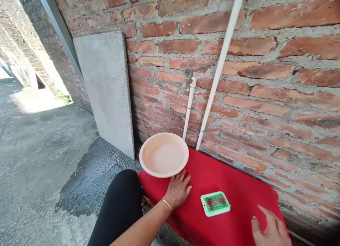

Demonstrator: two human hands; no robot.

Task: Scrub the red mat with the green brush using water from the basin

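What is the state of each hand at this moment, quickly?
Left hand: open, palm down on the red cloth, holding nothing visible.
Right hand: open, partly out of view, no object visible in it.

We are viewing what is looking like a household washing corner in a rough yard or open passage. An unplastered brick wall [271, 97] is standing behind, and a bare concrete floor [34, 143] is running beside it, a wet patch [85, 182] darkening its surface. We are noting a tap [188, 76] serving from a white pipe [188, 109], with a basin [167, 157] and a bristled brush [215, 203] resting on red fabric [244, 182]. Strong daylight is falling on the ground at far left.
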